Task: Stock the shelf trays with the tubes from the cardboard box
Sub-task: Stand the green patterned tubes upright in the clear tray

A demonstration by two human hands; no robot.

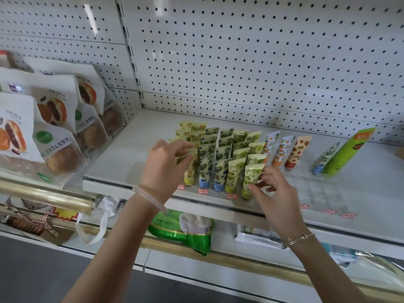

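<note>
Rows of small patterned tubes (220, 154) stand cap-down in a clear shelf tray (218, 192) on the white shelf (122, 162). My left hand (166, 165) pinches the flat top of a yellow floral tube (190, 171) at the front of the leftmost row. My right hand (272, 193) pinches the front green grape-print tube (251, 180) by its right edge. Single orange and strawberry print tubes (282, 150) stand further right in the tray. The cardboard box is out of view.
A taller green tube (345, 153) and a blue-capped one stand at the right of the shelf. Bread bags (54, 127) fill the neighbouring shelf on the left. A green bag (183, 230) lies on the shelf below. Pegboard backs the shelf.
</note>
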